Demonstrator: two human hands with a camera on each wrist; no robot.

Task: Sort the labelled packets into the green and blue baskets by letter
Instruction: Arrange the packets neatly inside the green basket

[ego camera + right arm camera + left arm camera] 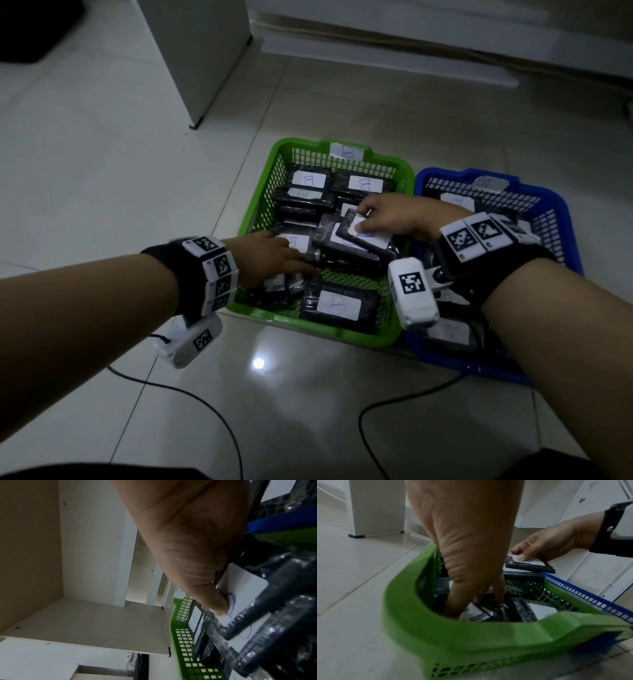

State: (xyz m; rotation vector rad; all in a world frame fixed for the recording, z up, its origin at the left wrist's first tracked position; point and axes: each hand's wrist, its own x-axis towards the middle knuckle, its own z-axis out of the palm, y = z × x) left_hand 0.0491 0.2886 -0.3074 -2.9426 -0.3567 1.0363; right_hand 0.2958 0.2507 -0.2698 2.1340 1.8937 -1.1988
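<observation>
A green basket [260, 205] and a blue basket [568, 233] are set side by side, touching, on a pale tiled floor [102, 171], the green one on the left in the head view. A white tag marked B [346, 151] is fixed to the far rim of the green basket, and a blurred white tag is seen on the far rim of the blue one; its letter cannot be read. The green basket is filled with black wrapped packets bearing white labels, several of them marked B, among them a packet at the near edge [339, 306]. A packet [368, 240] is pinched by the right hand [394, 216], with the thumb pressed on its white label and the fingers underneath; it is held tilted just above the pile in the green basket, near the wall shared with the blue basket. Blue handwriting shows beside the thumb, but the letter is partly covered. The left hand [274, 260] is reached down into the near left part of the green basket, its fingers [498, 588] spread downward onto the packets there; whether anything is gripped cannot be told. Packets with white labels are also seen in the blue basket. Black cables [205, 411] are trailed across the floor in front of both baskets.
</observation>
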